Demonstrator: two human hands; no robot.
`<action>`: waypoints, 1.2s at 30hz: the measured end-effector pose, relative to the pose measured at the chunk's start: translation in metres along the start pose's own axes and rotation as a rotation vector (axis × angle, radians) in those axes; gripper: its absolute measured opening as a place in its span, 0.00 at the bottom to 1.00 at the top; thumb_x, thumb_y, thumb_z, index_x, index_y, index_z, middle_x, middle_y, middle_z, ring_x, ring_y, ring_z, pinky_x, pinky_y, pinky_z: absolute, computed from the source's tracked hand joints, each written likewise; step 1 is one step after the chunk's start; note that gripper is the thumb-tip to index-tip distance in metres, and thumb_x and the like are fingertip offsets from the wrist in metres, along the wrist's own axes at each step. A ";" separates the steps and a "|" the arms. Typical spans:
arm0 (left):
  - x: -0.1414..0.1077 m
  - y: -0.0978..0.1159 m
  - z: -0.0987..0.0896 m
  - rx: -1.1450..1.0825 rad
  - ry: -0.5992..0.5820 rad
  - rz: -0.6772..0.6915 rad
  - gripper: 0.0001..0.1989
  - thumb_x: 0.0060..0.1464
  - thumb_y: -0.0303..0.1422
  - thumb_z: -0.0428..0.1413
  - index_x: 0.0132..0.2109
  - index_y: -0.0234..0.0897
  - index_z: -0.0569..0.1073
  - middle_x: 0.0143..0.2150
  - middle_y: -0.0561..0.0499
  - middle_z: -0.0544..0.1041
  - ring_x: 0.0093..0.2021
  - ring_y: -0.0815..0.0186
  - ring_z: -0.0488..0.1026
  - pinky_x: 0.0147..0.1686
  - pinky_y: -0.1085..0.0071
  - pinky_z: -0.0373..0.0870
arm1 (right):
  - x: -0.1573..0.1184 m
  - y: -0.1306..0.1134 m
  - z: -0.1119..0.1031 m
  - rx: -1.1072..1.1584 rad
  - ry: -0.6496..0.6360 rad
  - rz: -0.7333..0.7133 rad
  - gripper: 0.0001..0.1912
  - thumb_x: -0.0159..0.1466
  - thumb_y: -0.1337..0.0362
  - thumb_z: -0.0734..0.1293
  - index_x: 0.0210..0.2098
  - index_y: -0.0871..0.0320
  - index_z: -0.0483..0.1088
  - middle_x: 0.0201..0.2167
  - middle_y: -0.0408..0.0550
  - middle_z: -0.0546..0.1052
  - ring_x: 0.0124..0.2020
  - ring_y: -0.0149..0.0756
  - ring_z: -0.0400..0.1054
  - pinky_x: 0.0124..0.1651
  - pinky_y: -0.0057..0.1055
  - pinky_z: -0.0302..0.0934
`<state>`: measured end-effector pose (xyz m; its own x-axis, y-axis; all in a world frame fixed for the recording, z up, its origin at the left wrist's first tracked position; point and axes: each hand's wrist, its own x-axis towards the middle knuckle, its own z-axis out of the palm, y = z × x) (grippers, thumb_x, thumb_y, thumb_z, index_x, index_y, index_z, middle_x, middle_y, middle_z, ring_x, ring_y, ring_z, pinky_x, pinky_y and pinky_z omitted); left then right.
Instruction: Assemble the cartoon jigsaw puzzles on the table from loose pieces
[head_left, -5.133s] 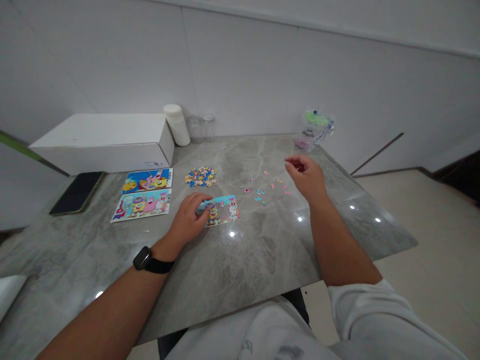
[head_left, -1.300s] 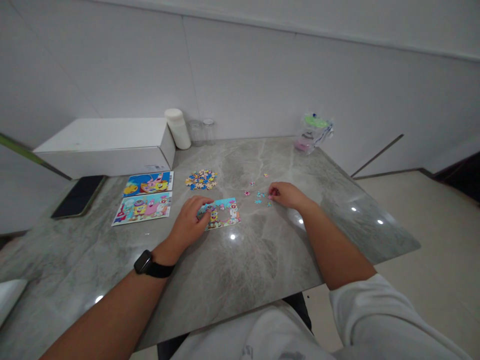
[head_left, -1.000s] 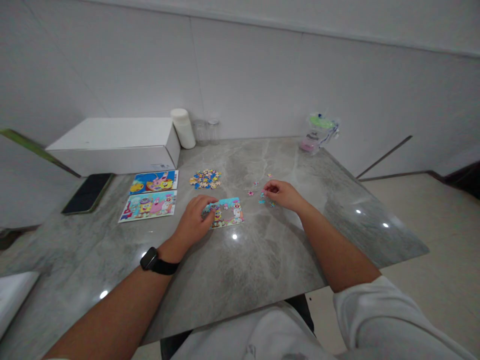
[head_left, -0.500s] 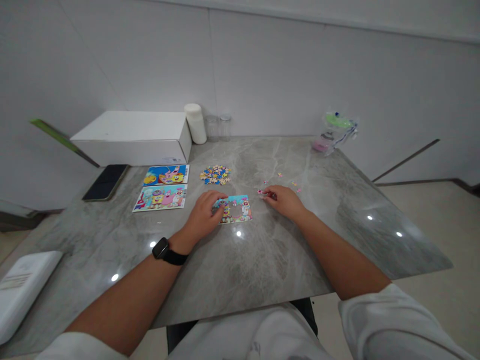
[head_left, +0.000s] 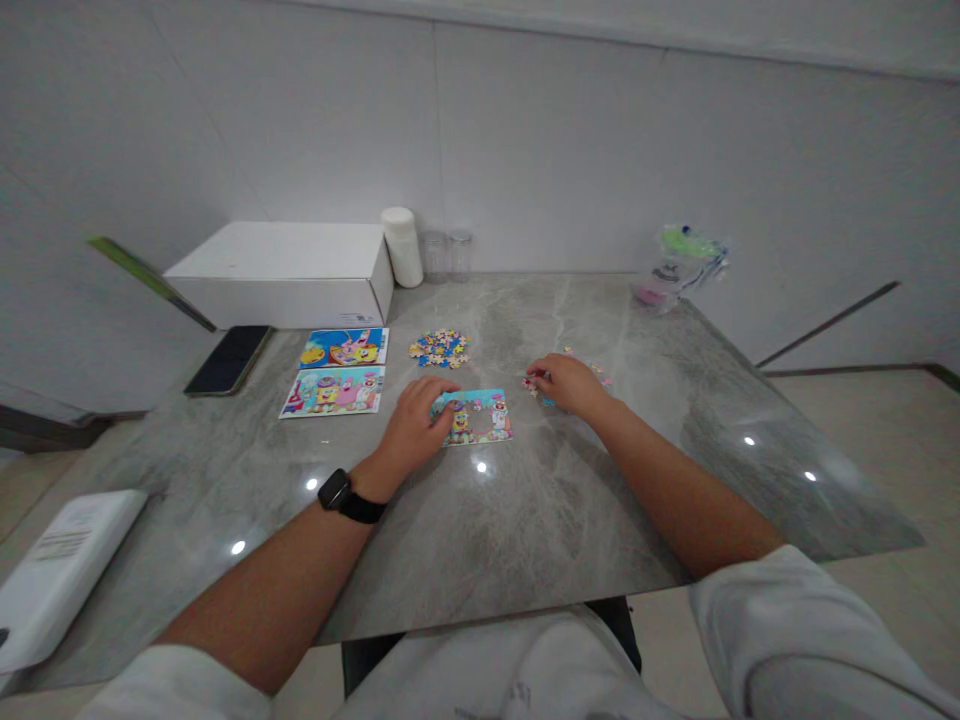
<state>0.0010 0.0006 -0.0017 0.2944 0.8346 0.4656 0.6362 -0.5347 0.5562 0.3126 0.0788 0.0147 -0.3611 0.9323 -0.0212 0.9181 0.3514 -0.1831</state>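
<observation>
From my end I see the part-built puzzle (head_left: 499, 415) lying flat on the grey worktop (head_left: 525, 540), near the centre of the frame, with a gap in its middle where the stone shows through. The left hand (head_left: 415, 424) rests on the puzzle's left edge, thumb and forefinger spread apart; a black watch (head_left: 335, 489) sits on that wrist. Right of the puzzle, the right hand (head_left: 576, 384) is low over some loose pieces (head_left: 531, 386), its fingertips drawn close together. They are small and blurred at this range, so I cannot tell whether a piece is pinched between them. A few pink pieces (head_left: 605, 379) show just beyond its knuckles.

Above the puzzle, I have a heap of pieces (head_left: 439, 348), blue and yellow mostly. Left of that lie two picture cards (head_left: 335, 391), one above the other, then a dark phone (head_left: 229, 360). Towards the upper left stand a white box (head_left: 274, 300) and a white bottle (head_left: 403, 248); at the upper right, a clear bag (head_left: 671, 272) holds something green and pink.
</observation>
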 end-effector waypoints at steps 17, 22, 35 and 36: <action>0.000 0.001 -0.001 -0.009 -0.005 -0.002 0.10 0.64 0.29 0.54 0.51 0.38 0.74 0.50 0.45 0.79 0.53 0.56 0.74 0.56 0.55 0.70 | 0.022 -0.008 -0.010 0.349 0.139 0.009 0.03 0.64 0.65 0.72 0.37 0.57 0.78 0.33 0.44 0.81 0.33 0.32 0.70 0.38 0.28 0.59; 0.000 0.001 -0.001 0.007 -0.022 0.005 0.10 0.63 0.29 0.55 0.50 0.38 0.75 0.49 0.45 0.79 0.52 0.56 0.74 0.55 0.56 0.71 | 0.012 -0.042 0.004 0.596 0.073 -0.128 0.04 0.64 0.63 0.71 0.36 0.57 0.78 0.31 0.42 0.79 0.31 0.31 0.67 0.36 0.27 0.58; -0.004 -0.007 0.006 0.061 -0.091 0.061 0.11 0.62 0.28 0.58 0.49 0.41 0.81 0.51 0.46 0.77 0.54 0.56 0.73 0.58 0.55 0.70 | -0.001 -0.076 0.016 0.463 -0.083 -0.219 0.08 0.65 0.71 0.71 0.42 0.56 0.80 0.30 0.42 0.82 0.31 0.31 0.72 0.38 0.26 0.59; -0.005 -0.007 0.006 0.078 -0.105 0.065 0.11 0.62 0.28 0.58 0.49 0.42 0.82 0.52 0.46 0.77 0.55 0.56 0.73 0.58 0.54 0.69 | -0.001 -0.077 0.017 0.445 -0.082 -0.228 0.08 0.65 0.72 0.71 0.43 0.55 0.80 0.31 0.43 0.82 0.32 0.32 0.73 0.38 0.27 0.59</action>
<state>-0.0006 0.0010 -0.0119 0.4070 0.8102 0.4219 0.6659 -0.5793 0.4702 0.2393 0.0493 0.0119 -0.5724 0.8200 -0.0061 0.6624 0.4580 -0.5929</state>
